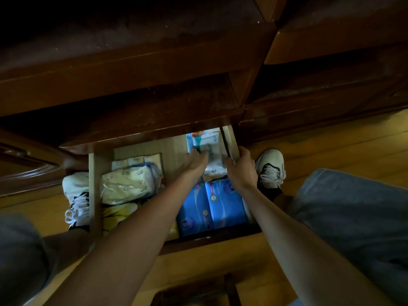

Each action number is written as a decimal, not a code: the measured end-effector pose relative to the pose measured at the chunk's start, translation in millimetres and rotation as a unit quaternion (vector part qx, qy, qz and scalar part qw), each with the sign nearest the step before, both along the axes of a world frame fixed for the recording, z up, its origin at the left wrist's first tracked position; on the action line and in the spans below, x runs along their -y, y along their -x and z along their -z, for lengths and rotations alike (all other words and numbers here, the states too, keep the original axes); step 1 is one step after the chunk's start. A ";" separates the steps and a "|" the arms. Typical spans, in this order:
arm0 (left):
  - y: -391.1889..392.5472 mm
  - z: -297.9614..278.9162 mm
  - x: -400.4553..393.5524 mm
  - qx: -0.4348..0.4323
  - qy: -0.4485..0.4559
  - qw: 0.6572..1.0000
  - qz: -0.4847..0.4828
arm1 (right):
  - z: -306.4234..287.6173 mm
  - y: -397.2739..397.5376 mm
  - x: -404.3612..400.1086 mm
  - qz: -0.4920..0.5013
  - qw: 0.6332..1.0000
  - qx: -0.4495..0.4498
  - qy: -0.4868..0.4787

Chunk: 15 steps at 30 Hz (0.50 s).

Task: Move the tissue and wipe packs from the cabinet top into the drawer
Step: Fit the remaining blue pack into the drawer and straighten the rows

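One dark wooden cabinet (136, 69) fills the upper part of the view, and its drawer (95, 191) stands pulled out over the plank floor (331, 146). A cream tissue pack (130, 184) lies along the drawer's left side, with small tissue packets (136, 161) at its far end. Two blue packs (212, 205) sit side by side at the near right corner. A white and blue wipe pack (204, 143) lies at the far right corner. The left hand (195, 161) rests on that wipe pack, fingers bent over its near edge. The right hand (240, 167) grips the drawer's right wall, fingers clenched round it.
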<state>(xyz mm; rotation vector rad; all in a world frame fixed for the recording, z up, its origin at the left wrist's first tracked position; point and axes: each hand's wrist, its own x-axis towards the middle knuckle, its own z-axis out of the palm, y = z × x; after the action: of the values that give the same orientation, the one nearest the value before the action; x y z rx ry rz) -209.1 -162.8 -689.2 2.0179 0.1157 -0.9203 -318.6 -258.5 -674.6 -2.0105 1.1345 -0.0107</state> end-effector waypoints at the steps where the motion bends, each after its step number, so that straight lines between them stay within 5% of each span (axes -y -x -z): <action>1: -0.8 -2.6 2.9 -0.024 0.008 1.000 -0.008 | 0.4 -0.1 -0.9 -0.001 1.000 -0.001 0.004; 9: -11.2 -0.2 0.4 -0.088 0.048 0.992 -0.071 | 4.0 -5.0 -2.8 0.004 1.000 -0.015 0.020; 15: -5.8 -8.3 25.5 -0.100 -0.007 0.994 0.045 | 11.3 -4.3 -1.6 -0.028 0.997 -0.028 0.061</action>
<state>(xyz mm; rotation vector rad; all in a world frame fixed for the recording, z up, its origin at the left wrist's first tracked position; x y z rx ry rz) -203.3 -188.3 -680.9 1.9526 0.1420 -1.1800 -314.3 -256.9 -685.9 -2.1611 1.1359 0.0044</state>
